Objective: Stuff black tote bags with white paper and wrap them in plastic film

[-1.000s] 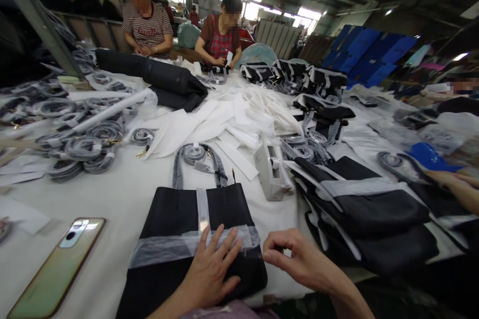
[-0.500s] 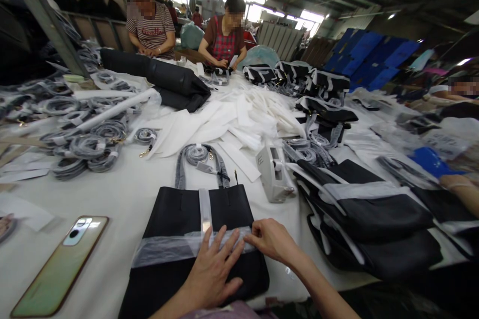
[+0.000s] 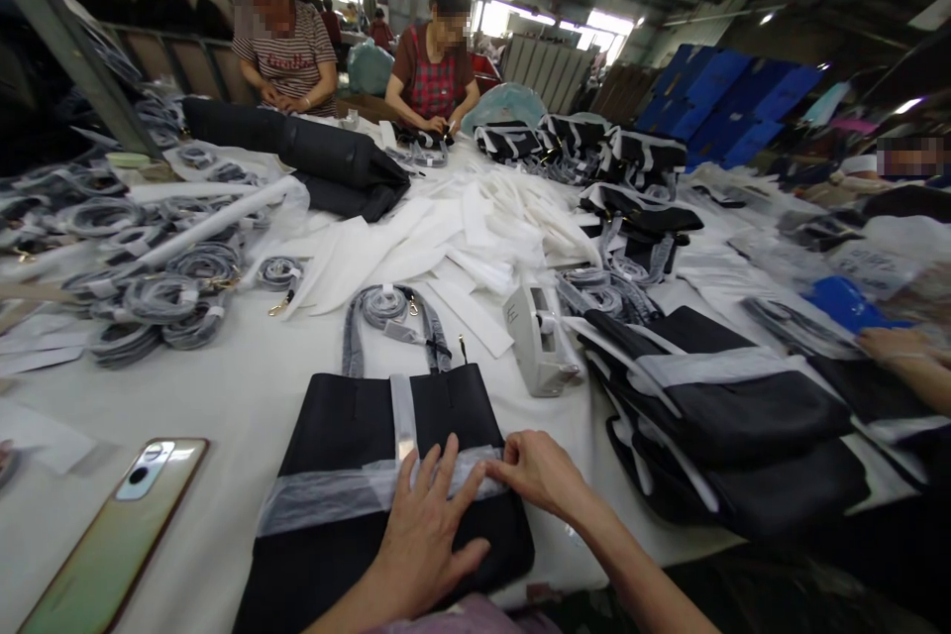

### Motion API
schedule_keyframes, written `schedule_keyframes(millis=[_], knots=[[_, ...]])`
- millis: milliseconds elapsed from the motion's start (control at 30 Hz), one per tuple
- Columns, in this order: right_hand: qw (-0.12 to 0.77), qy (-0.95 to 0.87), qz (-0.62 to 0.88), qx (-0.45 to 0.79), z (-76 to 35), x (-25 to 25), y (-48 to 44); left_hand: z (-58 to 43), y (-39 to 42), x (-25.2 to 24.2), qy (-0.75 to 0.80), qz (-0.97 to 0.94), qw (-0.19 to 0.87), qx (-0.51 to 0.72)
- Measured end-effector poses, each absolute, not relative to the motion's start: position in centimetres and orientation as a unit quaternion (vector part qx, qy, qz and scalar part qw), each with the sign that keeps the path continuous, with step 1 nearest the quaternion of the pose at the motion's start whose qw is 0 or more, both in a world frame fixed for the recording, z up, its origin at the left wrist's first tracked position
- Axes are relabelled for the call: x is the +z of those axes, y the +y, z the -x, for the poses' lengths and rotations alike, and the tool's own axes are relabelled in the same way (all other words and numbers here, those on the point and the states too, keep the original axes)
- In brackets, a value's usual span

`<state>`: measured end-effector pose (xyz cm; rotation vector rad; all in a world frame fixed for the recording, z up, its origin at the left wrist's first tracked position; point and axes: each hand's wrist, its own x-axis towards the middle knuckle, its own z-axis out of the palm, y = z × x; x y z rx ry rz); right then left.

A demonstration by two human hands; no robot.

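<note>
A black handbag (image 3: 371, 421) lies flat on the white table in front of me, its handles wrapped in translucent film. Across its middle runs a white wrapping strip (image 3: 327, 495), crossed at the top by a narrower vertical white band (image 3: 403, 411). My left hand (image 3: 431, 525) rests flat on the bag and strip with fingers spread. At the bag's right edge, my right hand (image 3: 539, 471) pinches the strip's right end between thumb and fingers. A coiled wrapped strap (image 3: 385, 305) lies inside the handle loop. Behind the right hand stands a grey tape dispenser (image 3: 541, 347).
A phone (image 3: 111, 545) lies at the left. Several coiled straps (image 3: 163, 297) and a heap of white sheets (image 3: 475, 228) lie farther back. Stacked black bags (image 3: 743, 406) are at the right. Two co-workers (image 3: 435, 69) work across the table; another person's hand (image 3: 902, 347) shows at far right.
The view has shifted slightly. My left hand's fingers have moved a little on the strip, while my right hand stays pinched at the bag's right edge.
</note>
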<state>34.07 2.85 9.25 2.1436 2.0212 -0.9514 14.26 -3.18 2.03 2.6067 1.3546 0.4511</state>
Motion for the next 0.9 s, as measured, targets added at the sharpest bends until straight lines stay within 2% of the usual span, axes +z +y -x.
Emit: schedule_keyframes(millis=[100, 233, 467, 900], knots=[[-0.014, 0.644, -0.651, -0.401, -35.5, 9.0, 3.0, -14.6, -3.1, 1.8, 0.460, -0.871, 0.083, 0.148], [-0.028, 0.632, -0.619, -0.465, -37.0, 8.9, 3.1, -14.7, -3.2, 1.6, 0.460, -0.873, 0.074, 0.145], [-0.076, 0.592, -0.624, -0.504, -38.1, 7.6, 3.5, -14.7, -3.2, 1.7, 0.453, -0.880, 0.053, 0.132], [-0.102, 0.521, -0.598, -0.601, -39.5, 4.9, 3.5, -14.8, -3.2, 0.3, 0.439, -0.889, 0.022, 0.126]])
